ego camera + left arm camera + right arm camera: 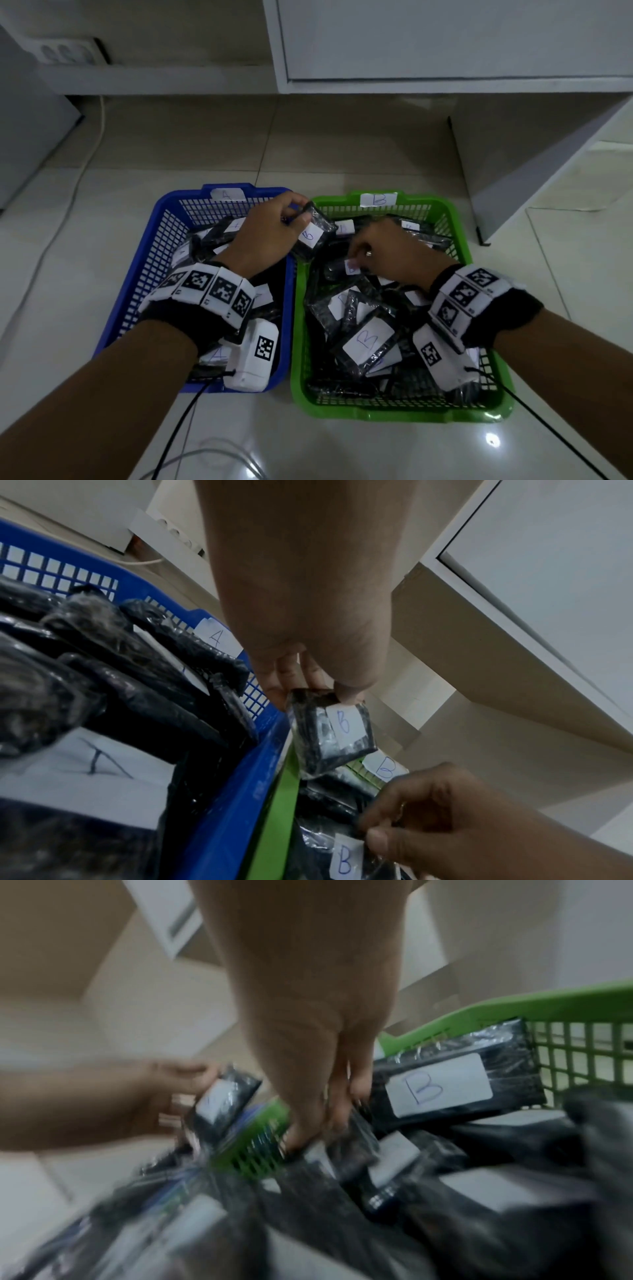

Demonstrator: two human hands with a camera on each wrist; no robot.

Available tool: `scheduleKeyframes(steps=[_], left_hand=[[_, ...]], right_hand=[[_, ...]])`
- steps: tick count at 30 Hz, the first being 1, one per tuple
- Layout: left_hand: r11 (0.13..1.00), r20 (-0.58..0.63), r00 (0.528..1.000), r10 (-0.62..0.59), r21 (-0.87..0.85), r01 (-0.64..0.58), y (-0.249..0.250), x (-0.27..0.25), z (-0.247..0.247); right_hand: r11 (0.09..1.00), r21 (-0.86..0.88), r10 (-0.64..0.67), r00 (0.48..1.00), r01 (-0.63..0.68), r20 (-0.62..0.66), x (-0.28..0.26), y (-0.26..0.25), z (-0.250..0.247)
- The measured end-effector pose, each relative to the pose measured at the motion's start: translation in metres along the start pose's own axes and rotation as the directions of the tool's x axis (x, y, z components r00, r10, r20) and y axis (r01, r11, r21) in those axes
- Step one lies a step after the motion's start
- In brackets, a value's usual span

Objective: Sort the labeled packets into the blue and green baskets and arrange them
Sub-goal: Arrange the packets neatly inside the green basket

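Observation:
A blue basket [150, 260] tagged A and a green basket [459, 226] tagged B stand side by side on the floor. Both hold several black packets with white labels. My left hand [294, 214] pinches a black packet labelled B [313, 231] by its top edge, above the rims where the baskets meet. In the left wrist view this packet [334, 731] hangs from my fingertips [349, 696]. My right hand [359, 255] is down inside the green basket, its curled fingers gripping another B packet [349, 266] that lies among the others. The right wrist view is blurred.
A white cabinet [445, 44] stands behind the baskets, its side panel [513, 164] beside the green one. A power strip [66, 51] sits at the far left with a white cable [78, 171] running over the tiles. Black wrist cables [178, 425] trail toward me.

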State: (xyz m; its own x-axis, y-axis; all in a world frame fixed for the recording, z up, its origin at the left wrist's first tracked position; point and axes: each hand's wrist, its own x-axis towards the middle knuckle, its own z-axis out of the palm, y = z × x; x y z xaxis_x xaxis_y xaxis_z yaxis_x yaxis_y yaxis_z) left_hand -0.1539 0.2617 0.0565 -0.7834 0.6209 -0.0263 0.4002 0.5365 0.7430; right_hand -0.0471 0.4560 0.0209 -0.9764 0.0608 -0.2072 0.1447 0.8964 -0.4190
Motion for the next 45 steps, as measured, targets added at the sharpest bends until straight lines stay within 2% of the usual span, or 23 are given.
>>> scheduleKeyframes(steps=[1,3,5,11,14,20,23,25,28,31,35,37,39,42,45], left_hand=[[1.0,-0.004,1.0,-0.003,-0.013,0.003,0.001,0.001,-0.001],[0.999,-0.008,1.0,-0.026,-0.027,0.025,0.003,0.002,-0.003],[0.999,-0.01,0.999,-0.038,-0.023,0.038,0.005,0.003,-0.005],[0.999,0.032,0.999,0.004,0.043,-0.005,0.017,0.0,-0.004],[0.999,0.078,0.997,0.014,0.05,-0.018,0.021,-0.002,-0.002],[0.984,0.166,0.984,0.07,0.148,-0.095,0.027,-0.008,0.009],[0.986,0.117,0.988,0.106,0.119,-0.12,0.026,-0.01,0.017],[0.987,0.089,0.987,0.131,0.08,-0.138,0.027,-0.012,0.026],[0.977,0.058,0.979,0.197,0.071,-0.201,0.03,-0.015,0.038],[0.953,0.1,0.966,0.239,0.165,-0.252,0.029,-0.01,0.045],[0.927,0.233,0.959,0.159,0.299,-0.226,0.021,-0.001,0.055],[0.91,0.222,0.961,0.166,0.342,-0.236,0.019,0.001,0.058],[0.883,0.156,0.961,0.227,0.383,-0.271,0.022,0.002,0.059],[0.903,0.094,0.946,0.311,0.282,-0.325,0.035,-0.005,0.06],[0.958,0.138,0.957,0.253,0.1,-0.268,0.051,-0.013,0.066]], right_hand=[[0.995,0.093,-0.038,0.995,0.029,0.093,-0.004,-0.001,-0.001],[0.989,0.136,-0.099,0.95,0.061,0.295,-0.015,-0.007,-0.002],[0.989,0.109,-0.128,0.931,0.096,0.342,-0.022,-0.007,0.0],[0.995,-0.025,-0.082,0.957,0.093,0.278,-0.035,0.004,-0.008],[0.993,0.074,-0.103,0.976,0.09,0.191,-0.042,0.005,-0.013],[0.987,0.163,-0.043,0.967,0.002,0.251,-0.061,0.006,-0.029],[0.987,0.16,0.015,0.999,-0.023,0.053,-0.066,0.019,-0.045],[0.991,0.123,0.066,0.993,-0.054,-0.095,-0.066,0.034,-0.058],[0.991,0.034,0.132,0.976,-0.128,-0.174,-0.065,0.053,-0.07],[0.987,-0.005,0.159,0.975,-0.162,-0.158,-0.065,0.061,-0.066],[0.985,-0.007,0.174,0.981,-0.175,-0.084,-0.067,0.065,-0.052],[0.983,-0.002,0.185,0.98,-0.186,-0.071,-0.069,0.065,-0.051],[0.981,0.01,0.193,0.978,-0.193,-0.078,-0.07,0.065,-0.052],[0.975,0.085,0.214,0.972,-0.206,-0.1,-0.07,0.065,-0.051],[0.967,0.194,0.195,0.972,-0.167,-0.133,-0.071,0.06,-0.049]])
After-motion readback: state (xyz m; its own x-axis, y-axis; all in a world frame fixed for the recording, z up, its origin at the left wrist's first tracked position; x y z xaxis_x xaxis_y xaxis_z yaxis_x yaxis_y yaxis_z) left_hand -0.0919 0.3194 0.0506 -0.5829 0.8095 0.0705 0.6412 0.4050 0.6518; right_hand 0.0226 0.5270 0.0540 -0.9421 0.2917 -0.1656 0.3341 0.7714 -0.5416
